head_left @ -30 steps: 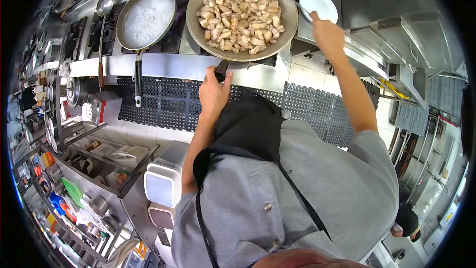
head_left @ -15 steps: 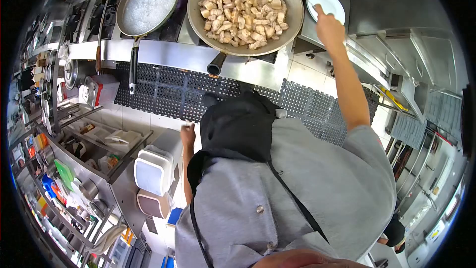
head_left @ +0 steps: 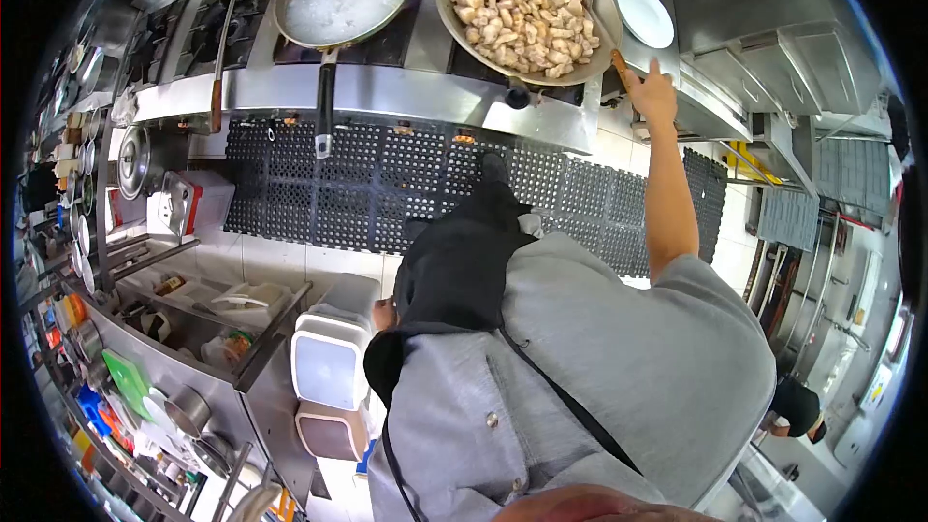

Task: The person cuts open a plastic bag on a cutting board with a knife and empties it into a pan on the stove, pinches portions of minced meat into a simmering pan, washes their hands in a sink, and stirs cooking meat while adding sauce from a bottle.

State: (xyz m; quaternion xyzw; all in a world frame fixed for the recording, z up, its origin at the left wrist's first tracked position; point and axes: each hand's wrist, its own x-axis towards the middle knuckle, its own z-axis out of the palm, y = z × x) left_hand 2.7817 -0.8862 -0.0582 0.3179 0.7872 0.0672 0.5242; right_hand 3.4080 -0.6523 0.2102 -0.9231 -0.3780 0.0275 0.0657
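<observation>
My right hand is at the right rim of a large pan heaped with browned, chopped meat. One finger stretches forward, apart from the wooden handle of a utensil leaning over that rim. The handle's lower end is beside or touching the hand; its head is hidden in the pan. A white plate lies just beyond the fingers. Down at my side, my left hand is near the light-coloured bins, small and partly covered by my apron, so its fingers are unclear.
Left of the meat, a second pan of bubbling whitish liquid sits on the stove. A long ladle lies farther left. Black perforated mats cover the floor. Lidded bins stand behind me, and another person is at the lower right.
My right hand has moved from above the plate to the pan's right rim, where the utensil's wooden handle now shows. My left hand has drawn closer to my body. The view has shifted.
</observation>
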